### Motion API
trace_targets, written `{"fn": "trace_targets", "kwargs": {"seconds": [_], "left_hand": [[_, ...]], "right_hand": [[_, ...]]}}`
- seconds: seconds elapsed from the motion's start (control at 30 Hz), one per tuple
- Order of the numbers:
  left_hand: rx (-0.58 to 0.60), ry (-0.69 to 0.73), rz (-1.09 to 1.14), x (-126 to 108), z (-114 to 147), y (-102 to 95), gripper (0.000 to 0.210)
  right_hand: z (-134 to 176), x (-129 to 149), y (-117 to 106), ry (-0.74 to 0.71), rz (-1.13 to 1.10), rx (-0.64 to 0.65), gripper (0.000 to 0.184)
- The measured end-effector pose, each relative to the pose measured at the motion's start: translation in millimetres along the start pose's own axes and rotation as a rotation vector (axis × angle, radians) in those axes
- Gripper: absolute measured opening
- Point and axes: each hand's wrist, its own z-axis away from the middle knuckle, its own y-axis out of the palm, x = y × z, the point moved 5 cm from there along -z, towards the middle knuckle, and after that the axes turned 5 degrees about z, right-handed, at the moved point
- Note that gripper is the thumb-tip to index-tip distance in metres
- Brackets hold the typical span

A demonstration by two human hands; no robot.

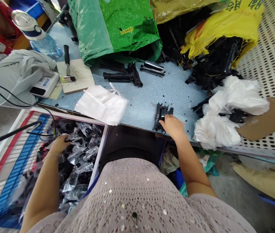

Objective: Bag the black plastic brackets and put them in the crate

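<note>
My left hand (60,144) reaches over the lined bin on the left, its fingers closed on a small black part (68,139) that is mostly hidden. Beneath it lie many clear-bagged black parts (86,147). At the table's front edge, my right hand (173,125) has its fingers closed on a black plastic part (161,113) resting on the blue tabletop (142,97). A stack of thin white plastic bags (102,105) lies between the two hands. Farther back are loose black parts (125,76) and one with a shiny silver roller (153,66).
A green sack (118,29) and a yellow sack (227,29) of black parts stand at the back. Crumpled white bags (225,113) lie on the right. A brush (67,64) rests on a board (75,76), near a water bottle (38,37). Black cables (16,134) cross the left.
</note>
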Motion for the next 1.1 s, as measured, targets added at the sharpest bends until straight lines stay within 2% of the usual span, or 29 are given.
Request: {"fn": "trace_targets", "kwargs": {"seconds": [0.07, 0.13, 0.2, 0.27, 0.3, 0.33, 0.4, 0.47, 0.5, 0.57, 0.63, 0.73, 0.8, 0.93, 1.03, 1.1], "left_hand": [[-0.028, -0.048, -0.016, 5, -8, -3.6, 0.049], [0.016, -0.039, 0.022, -18, -6, -7.6, 0.047], [0.154, 0.048, 0.191, -70, 2, -2.2, 0.045], [0.296, 0.211, 0.484, -146, 14, 12.2, 0.047], [0.288, 0.31, 0.562, -185, 18, 19.6, 0.045], [0.183, 0.412, 0.58, -222, 20, 24.9, 0.039], [-0.072, 0.578, 0.393, -281, 19, 39.0, 0.028], [-0.205, 0.589, 0.168, -312, 8, 55.6, 0.02], [-0.226, 0.56, 0.107, -317, -1, 61.1, 0.016], [-0.189, 0.476, 0.15, -310, -21, 64.5, 0.016], [-0.103, 0.369, 0.377, -292, -36, 60.2, 0.02], [0.016, 0.203, 0.789, -270, -46, 52.8, 0.022], [0.051, 0.151, 0.94, -267, -45, 51.6, 0.029], [0.055, 0.196, 0.975, -273, -43, 55.4, 0.029], [-0.045, 0.183, 0.99, -265, -43, 52.0, 0.026], [-0.175, 0.234, 0.944, -257, -40, 41.4, 0.021]], "right_hand": [[2, 12, 3, -0.027, -0.011, -0.026, 0.04], [5, 23, 7, -0.041, -0.053, -0.005, 0.039], [4, 32, 12, -0.058, -0.088, 0.022, 0.038], [-1, 40, 15, -0.075, -0.123, 0.003, 0.037], [-5, 43, 17, -0.091, -0.158, -0.015, 0.037], [-8, 46, 19, -0.114, -0.215, -0.026, 0.036], [-15, 52, 25, -0.169, -0.409, -0.028, 0.035], [-20, 57, 32, -0.219, -0.694, -0.005, 0.034], [-21, 59, 36, -0.23, -0.857, 0.018, 0.035], [-20, 64, 42, -0.224, -1.182, 0.091, 0.037], [-16, 75, 43, -0.217, -1.457, 0.21, 0.037], [-12, 105, 34, -0.26, -1.733, 0.416, 0.034], [-14, 131, 24, -0.303, -1.854, 0.533, 0.034], [-32, 181, 15, -0.342, -1.961, 0.64, 0.032], [-49, 194, 23, -0.273, -1.97, 0.602, 0.027], [-58, 190, 32, -0.221, -1.975, 0.563, 0.022]]}}
